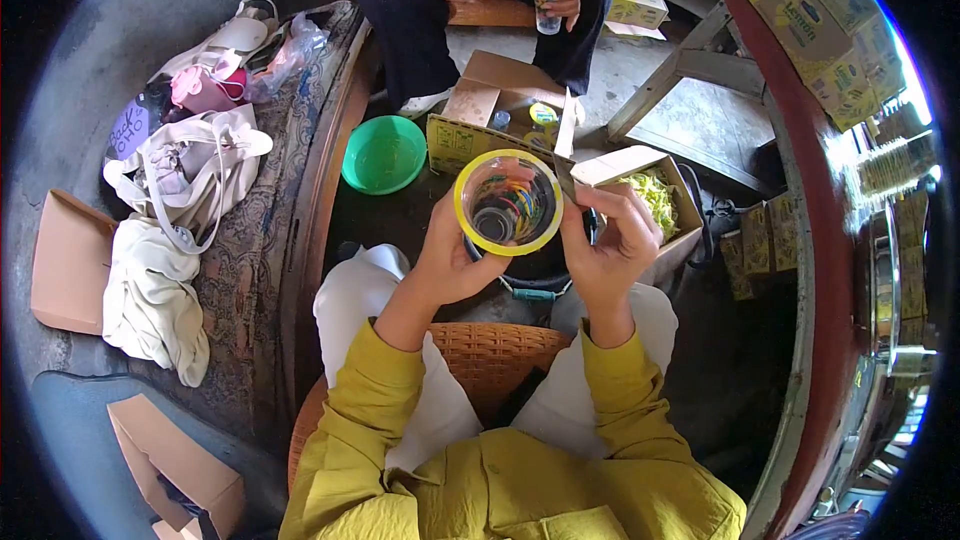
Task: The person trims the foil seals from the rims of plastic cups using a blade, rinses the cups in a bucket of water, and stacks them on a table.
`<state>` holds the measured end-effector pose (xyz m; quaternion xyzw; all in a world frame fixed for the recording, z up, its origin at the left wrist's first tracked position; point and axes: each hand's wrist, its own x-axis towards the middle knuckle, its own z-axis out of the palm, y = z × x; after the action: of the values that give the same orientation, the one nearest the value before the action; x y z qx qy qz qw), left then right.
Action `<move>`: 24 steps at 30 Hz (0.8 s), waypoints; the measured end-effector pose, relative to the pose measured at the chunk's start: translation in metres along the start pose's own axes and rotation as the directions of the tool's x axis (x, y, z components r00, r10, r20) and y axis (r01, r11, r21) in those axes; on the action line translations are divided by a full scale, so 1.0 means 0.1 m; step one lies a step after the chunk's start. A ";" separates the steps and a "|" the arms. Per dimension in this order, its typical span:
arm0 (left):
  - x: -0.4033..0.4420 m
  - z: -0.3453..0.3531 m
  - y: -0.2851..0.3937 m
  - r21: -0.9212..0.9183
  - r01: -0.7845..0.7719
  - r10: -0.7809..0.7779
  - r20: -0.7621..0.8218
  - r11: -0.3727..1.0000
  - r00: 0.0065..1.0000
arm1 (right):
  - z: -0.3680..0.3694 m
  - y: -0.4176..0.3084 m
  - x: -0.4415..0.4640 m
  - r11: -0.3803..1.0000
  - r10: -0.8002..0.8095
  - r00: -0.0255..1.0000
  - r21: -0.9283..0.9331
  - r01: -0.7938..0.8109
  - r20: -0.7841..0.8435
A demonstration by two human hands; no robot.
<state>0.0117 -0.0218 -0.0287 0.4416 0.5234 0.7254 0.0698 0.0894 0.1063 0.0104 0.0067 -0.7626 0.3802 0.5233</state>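
Observation:
A clear plastic cup with a yellow rim [508, 202] is held up in front of me, its mouth turned towards the camera; coloured print shows on its wall. My left hand [450, 255] is wrapped round its left side. On the right, my right hand [612, 240] pinches a thin dark blade [565, 180] whose edge is at the cup's rim. Just beyond the cup, an open cardboard box [455, 143] holds more yellow-rimmed cups. To its right stands a box with yellow-green shreds [655, 198].
A person [480, 0] sits opposite, holding another cup and a blade. A green basin [384, 155] is on the floor at the left. Bags [185, 165] lie on a patterned bench. Behind my hands is a dark container with a teal handle [535, 294]. A wooden frame [680, 70] stands at the right.

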 end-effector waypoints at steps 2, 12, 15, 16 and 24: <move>-0.02 0.01 -0.03 -0.022 -0.005 0.004 -0.024 1.000 1.000 | 0.00 -0.01 -0.01 1.000 -0.006 1.000 -0.020 0.007 0.022; -0.03 0.06 0.05 0.066 0.158 -0.157 -0.024 0.985 0.987 | 0.01 0.02 -0.03 1.000 0.013 0.999 -0.018 -0.013 0.041; -0.03 0.03 0.04 0.023 0.149 -0.147 -0.072 0.989 0.987 | 0.00 0.03 -0.01 1.000 0.026 1.000 0.011 -0.026 0.012; -0.03 0.02 0.04 0.023 0.138 -0.136 -0.076 0.990 0.988 | -0.01 0.02 0.00 0.999 0.027 1.000 0.019 -0.027 0.016; -0.03 -0.02 0.03 0.036 0.134 -0.132 -0.050 0.990 0.990 | 0.02 -0.01 -0.04 1.000 0.016 0.998 0.016 -0.017 0.067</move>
<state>0.0131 -0.0259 -0.0280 0.3898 0.5672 0.7190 0.0969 0.0905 0.1029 0.0072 0.0174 -0.7768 0.3902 0.4941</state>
